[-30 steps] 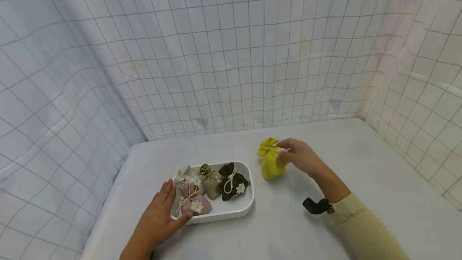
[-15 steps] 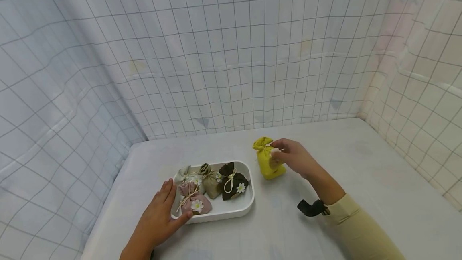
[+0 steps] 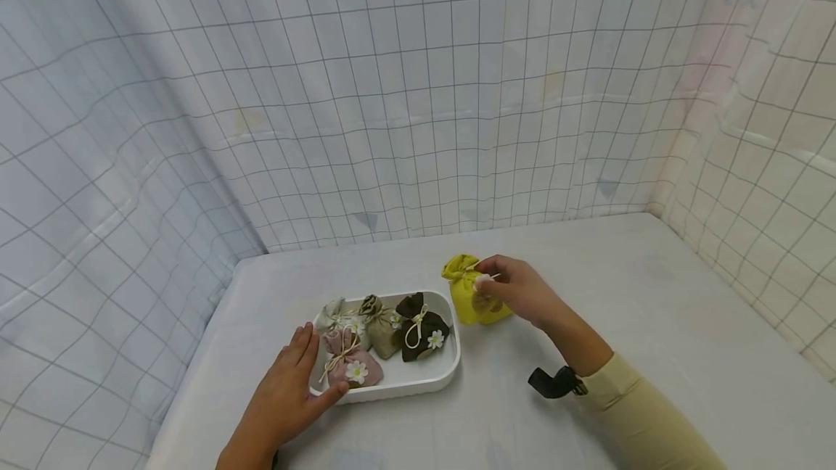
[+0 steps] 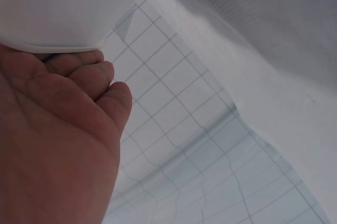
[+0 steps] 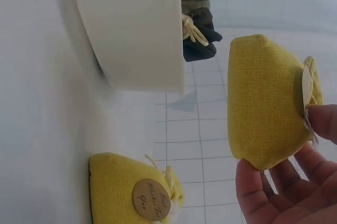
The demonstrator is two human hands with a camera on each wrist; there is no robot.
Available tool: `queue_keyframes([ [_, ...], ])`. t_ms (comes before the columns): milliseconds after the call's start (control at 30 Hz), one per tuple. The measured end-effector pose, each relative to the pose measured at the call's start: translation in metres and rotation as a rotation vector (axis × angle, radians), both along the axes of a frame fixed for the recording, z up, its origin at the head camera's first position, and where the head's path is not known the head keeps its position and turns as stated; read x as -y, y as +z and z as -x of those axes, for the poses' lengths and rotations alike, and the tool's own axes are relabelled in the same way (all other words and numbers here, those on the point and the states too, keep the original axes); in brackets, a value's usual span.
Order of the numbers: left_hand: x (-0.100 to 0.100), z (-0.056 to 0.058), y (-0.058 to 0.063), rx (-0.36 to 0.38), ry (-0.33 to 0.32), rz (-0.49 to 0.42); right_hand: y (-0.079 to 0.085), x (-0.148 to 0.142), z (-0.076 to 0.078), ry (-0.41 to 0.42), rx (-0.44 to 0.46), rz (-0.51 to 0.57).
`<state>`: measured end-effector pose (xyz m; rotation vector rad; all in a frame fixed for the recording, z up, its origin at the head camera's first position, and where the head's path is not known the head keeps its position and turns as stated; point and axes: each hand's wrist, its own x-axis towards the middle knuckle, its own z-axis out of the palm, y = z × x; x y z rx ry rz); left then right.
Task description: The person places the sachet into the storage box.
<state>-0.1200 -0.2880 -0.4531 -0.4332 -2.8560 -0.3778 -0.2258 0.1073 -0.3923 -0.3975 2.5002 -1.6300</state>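
My left hand (image 3: 281, 386) rests against the left end of a white tray (image 3: 418, 385), fingers along the side and thumb over the near rim. Inside the tray lie small drawstring pouches: a pink pouch (image 3: 366, 372), a pale grey pouch (image 3: 332, 310), an olive pouch (image 3: 380, 332) and a dark brown pouch (image 3: 418, 343). My right hand (image 3: 519, 290) pinches a yellow drawstring pouch (image 5: 263, 103) near its tied neck, just right of the tray. A second yellow pouch (image 5: 118, 190), with a round brown tag, stands on the table below; the head view shows the two overlapping.
White cloth covers the table (image 3: 588, 252). White grid-patterned curtains (image 3: 418, 129) close off the back and both sides. A black curved device (image 3: 554, 383) is strapped at the right wrist, near the pale yellow sleeve (image 3: 643, 412).
My right hand has moved left toward the tray with the yellow pouch, uncovering more of the second yellow pouch. The left hand and tray have stayed in place.
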Motion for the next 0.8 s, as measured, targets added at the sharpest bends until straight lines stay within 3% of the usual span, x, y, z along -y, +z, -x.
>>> queue_keyframes([
  [600, 0.0, 0.0, 0.001, 0.012, 0.012, 0.007, -0.002, 0.03, -0.014, 0.094, -0.052, 0.049],
  [800, 0.001, 0.001, -0.003, -0.01, 0.004, 0.007, -0.006, 0.043, -0.019, 0.098, -0.081, -0.007],
])
